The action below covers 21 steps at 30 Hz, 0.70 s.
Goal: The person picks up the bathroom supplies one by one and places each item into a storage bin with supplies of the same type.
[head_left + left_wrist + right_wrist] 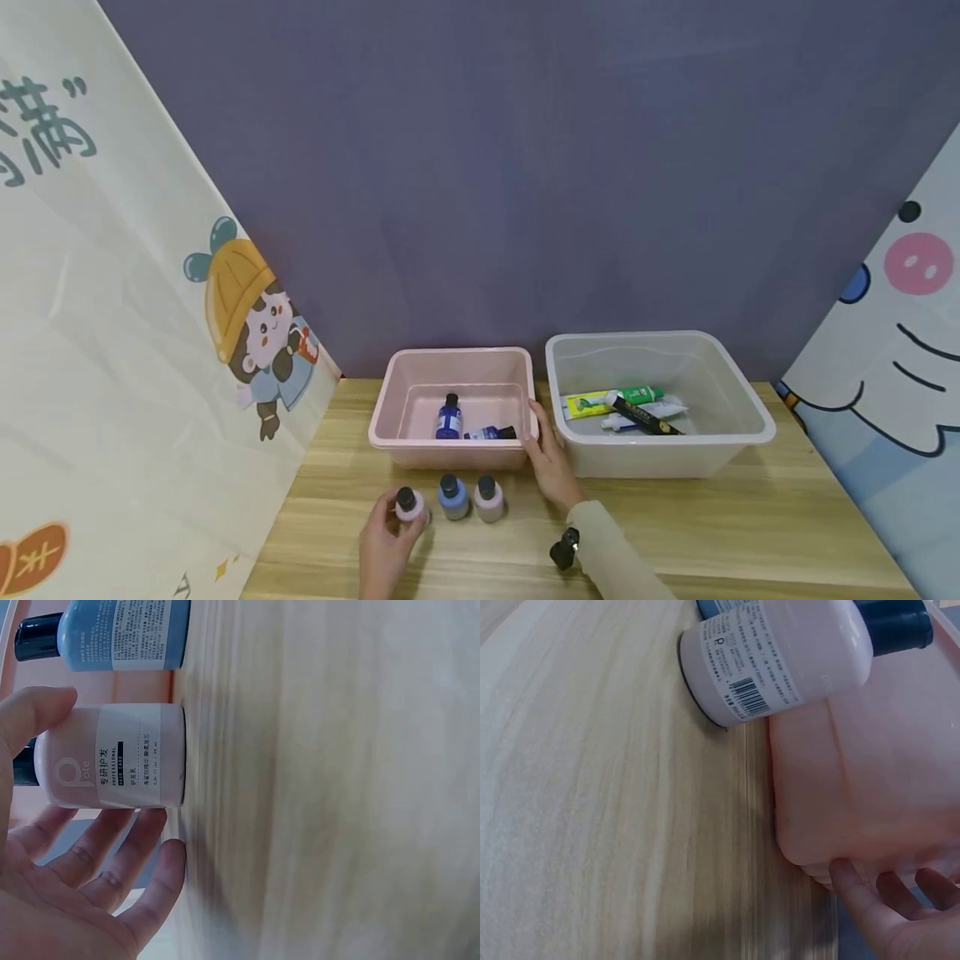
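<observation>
My left hand (384,543) pinches a small pink hair-care bottle (116,756) with a black cap between thumb and fingers; the bottle stands upright on the wooden table. To its right stand a blue bottle (453,498) and another pink bottle (489,502), both black-capped, in a row before the pink bin (450,457). My right hand (551,462) holds the bin's front right corner, thumb at the front and fingers along the side. Inside the bin, one dark blue bottle (448,422) points its cap to the back and another dark blue bottle (487,433) lies sideways, partly hidden by the rim.
A larger white bin (645,460) stands right of the pink one, with several tubes (611,403) and a slim black box (643,415) inside. Behind both bins rises a dark blue-grey backdrop (480,183). Printed sheets flank the wooden table (750,533).
</observation>
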Motion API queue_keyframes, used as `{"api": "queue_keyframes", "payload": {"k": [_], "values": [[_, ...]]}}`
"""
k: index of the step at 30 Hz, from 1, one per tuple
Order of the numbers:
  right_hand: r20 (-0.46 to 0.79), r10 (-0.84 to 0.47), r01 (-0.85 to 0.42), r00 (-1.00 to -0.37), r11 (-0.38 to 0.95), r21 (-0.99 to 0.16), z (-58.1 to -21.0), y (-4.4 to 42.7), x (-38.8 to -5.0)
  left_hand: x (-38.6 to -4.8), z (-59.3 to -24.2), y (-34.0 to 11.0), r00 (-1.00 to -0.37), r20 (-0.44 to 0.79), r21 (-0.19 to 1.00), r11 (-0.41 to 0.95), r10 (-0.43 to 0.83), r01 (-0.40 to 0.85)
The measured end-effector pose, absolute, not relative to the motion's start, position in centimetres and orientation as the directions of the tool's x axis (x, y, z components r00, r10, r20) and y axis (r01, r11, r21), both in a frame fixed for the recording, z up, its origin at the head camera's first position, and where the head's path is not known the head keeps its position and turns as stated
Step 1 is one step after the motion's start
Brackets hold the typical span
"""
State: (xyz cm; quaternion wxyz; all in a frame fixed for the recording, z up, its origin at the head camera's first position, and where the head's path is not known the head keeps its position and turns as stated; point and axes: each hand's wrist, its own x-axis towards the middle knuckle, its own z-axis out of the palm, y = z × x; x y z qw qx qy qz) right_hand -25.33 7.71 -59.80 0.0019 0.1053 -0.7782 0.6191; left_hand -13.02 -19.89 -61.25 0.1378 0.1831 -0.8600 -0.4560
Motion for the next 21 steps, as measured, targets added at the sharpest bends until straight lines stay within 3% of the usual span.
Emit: {"api": "queue_keyframes", "payload": {"k": [21], "values": [[0.14,-0.181,-0.173,-0.973,0.179,-0.969,-59.95,7.91,-25.54,-12.86,-62.09,-20.09,-0.884,0.104,0.86,0.488,-0.456,-0.151]]}}
